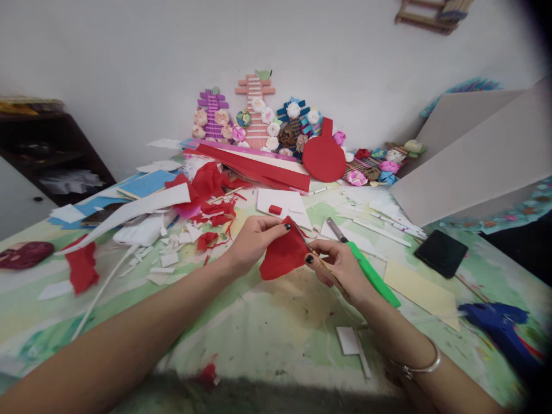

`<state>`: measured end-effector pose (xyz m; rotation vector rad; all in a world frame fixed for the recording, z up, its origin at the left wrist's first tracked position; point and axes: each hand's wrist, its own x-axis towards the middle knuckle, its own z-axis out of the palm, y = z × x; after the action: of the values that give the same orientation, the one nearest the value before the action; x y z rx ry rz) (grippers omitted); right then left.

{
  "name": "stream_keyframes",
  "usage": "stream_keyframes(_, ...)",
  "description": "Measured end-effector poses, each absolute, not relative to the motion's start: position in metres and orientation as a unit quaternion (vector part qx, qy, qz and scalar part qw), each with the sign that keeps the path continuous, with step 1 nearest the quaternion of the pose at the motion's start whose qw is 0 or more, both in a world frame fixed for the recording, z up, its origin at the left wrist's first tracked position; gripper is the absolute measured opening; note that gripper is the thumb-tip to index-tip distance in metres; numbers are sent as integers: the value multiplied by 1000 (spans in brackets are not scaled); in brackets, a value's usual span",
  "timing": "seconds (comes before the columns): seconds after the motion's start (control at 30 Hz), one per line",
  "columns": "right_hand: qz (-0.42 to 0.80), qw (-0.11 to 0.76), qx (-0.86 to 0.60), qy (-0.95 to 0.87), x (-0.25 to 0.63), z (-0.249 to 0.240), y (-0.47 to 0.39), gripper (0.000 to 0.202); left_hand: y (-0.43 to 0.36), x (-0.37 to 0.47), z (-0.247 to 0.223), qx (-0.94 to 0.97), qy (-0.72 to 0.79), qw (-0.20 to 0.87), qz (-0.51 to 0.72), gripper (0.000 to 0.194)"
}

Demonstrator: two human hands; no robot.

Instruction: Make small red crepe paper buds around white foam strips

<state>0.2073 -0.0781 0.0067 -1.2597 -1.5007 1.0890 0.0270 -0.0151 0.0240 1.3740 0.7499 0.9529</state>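
Observation:
My left hand (254, 241) pinches the upper corner of a piece of red crepe paper (282, 256) above the table. In my right hand (338, 267) is a pair of scissors (304, 240), its thin blades lying along the paper's upper right edge. Fingers partly hide the scissors' handles. Just beyond the paper sits a small red block (276, 210) on a white board (297, 201). Close to my right hand lies a green-handled cutter (373, 276), partly covered by that hand.
Red and white scraps (172, 259) litter the left side around a white cable (103, 293). At right are a black flat device (442, 253), a blue glue gun (495, 319) and a leaning grey panel (470, 155). A red round-bodied shape (324, 158) leans at the back near flower-decorated crafts (256, 115).

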Motion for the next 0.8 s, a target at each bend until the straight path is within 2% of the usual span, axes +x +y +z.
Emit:
stream_keyframes(0.4,477,440,-504,-569,208,4,-78,47,-14,28,22,590,323,613,414,21)
stream_keyframes(0.8,460,431,-517,-579,211,2,-76,43,-14,27,23,593,318,616,409,24)
